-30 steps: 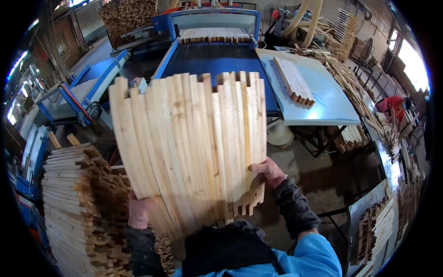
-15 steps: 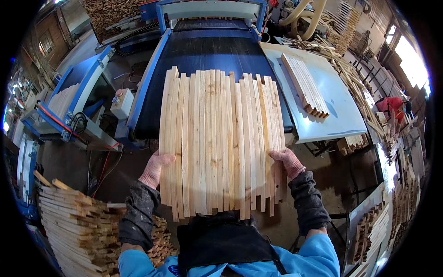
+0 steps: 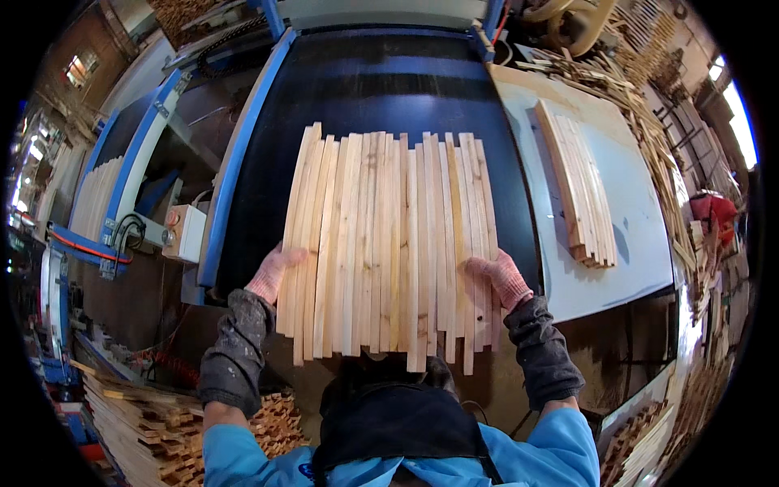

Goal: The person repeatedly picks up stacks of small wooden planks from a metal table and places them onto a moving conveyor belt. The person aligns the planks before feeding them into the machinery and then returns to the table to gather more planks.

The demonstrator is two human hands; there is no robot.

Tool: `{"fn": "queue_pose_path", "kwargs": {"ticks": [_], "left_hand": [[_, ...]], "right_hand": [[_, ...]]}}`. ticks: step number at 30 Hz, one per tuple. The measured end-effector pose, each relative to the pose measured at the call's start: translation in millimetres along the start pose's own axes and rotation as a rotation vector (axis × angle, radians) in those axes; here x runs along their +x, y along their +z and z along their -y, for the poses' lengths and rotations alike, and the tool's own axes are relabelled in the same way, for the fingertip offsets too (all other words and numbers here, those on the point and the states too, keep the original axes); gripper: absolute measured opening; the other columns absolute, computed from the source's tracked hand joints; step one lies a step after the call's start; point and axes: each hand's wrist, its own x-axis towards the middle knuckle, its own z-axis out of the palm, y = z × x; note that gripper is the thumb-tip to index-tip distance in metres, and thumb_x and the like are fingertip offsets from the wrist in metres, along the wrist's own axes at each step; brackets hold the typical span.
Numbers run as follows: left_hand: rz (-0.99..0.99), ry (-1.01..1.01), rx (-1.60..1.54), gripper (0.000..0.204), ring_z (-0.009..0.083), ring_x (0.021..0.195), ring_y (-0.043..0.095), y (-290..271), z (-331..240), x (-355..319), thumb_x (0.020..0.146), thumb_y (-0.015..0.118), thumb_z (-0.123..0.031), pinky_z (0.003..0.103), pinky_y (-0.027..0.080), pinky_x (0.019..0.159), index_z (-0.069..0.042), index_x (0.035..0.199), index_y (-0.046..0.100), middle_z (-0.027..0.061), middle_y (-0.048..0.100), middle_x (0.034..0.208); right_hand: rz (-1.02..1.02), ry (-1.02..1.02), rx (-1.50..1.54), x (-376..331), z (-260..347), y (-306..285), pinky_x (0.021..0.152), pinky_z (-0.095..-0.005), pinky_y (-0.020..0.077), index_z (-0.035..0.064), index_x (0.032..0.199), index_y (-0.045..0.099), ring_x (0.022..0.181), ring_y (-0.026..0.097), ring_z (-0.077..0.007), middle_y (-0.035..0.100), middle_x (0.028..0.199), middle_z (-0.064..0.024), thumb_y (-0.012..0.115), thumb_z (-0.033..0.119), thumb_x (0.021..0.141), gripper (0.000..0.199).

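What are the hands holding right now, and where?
A flat row of pale wooden slats, clamped between the left hand and right hand at its outer side edges, near end.

Single head view, looking steeply down, close over black conveyor belt [image 3: 357, 97]; fisheye-bent edges.

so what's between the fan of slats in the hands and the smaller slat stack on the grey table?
Head view: past the held slats lies a strip of black conveyor belt, then bare grey table, up to the smaller stack.
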Motion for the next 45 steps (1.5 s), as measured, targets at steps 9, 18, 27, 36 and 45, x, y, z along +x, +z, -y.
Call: {"fn": "queue_pose_path", "kwargs": {"ticks": [9,18,27,36,45], "left_hand": [[-0.153,-0.060,1.219,0.099,0.0362,0.140,0.059,-53,-104,67,0.090,0.080,-0.067,0.047,0.050,0.116,0.002,0.155,0.052,0.0234,0.058,0.152],[-0.647,0.333,1.563,0.081,0.0399,0.164,0.025,-116,-54,73,0.107,0.057,-0.048,0.049,0.016,0.136,-0.003,0.170,0.033,0.0210,0.033,0.176],[-0.614,0.494,1.588,0.068,0.0374,0.163,0.029,-139,-47,68,0.110,0.052,-0.039,0.049,0.017,0.136,-0.002,0.166,0.040,0.0200,0.036,0.174],[-0.646,0.504,1.660,0.064,0.0366,0.159,0.037,-135,-49,70,0.109,0.053,-0.039,0.049,0.023,0.134,-0.001,0.160,0.047,0.0201,0.047,0.167],[-0.230,0.741,1.538,0.053,0.0394,0.134,0.061,-37,-30,-4,0.095,0.070,-0.034,0.049,0.048,0.117,0.001,0.135,0.068,0.0219,0.068,0.140]], "right_hand": [[-0.042,-0.085,0.020,94,34,68,0.097,-0.0423,0.0627,0.0038,0.154,0.046,0.110,0.073,-0.0273,0.072,0.125,-0.0154,0.081,0.008,0.096,0.068],[0.140,-0.157,0.105,163,44,171,0.100,-0.0427,0.0606,0.0057,0.152,0.045,0.114,0.071,-0.0263,0.070,0.127,-0.0138,0.079,0.005,0.097,0.065],[0.051,0.045,-0.928,153,94,193,0.109,-0.0415,0.0552,-0.0097,0.157,0.042,0.132,0.068,-0.0333,0.062,0.151,-0.0284,0.077,0.056,0.096,0.096],[-0.150,-0.021,-0.983,126,89,207,0.105,-0.0449,0.0570,-0.0101,0.133,0.066,0.127,0.070,-0.0376,0.071,0.136,-0.0289,0.076,0.068,0.090,0.089],[-0.052,-0.423,-0.223,65,-9,163,0.101,-0.0310,0.0490,0.0019,0.139,0.060,0.109,0.060,-0.0171,0.069,0.117,-0.0068,0.066,0.029,0.109,0.041]]}}
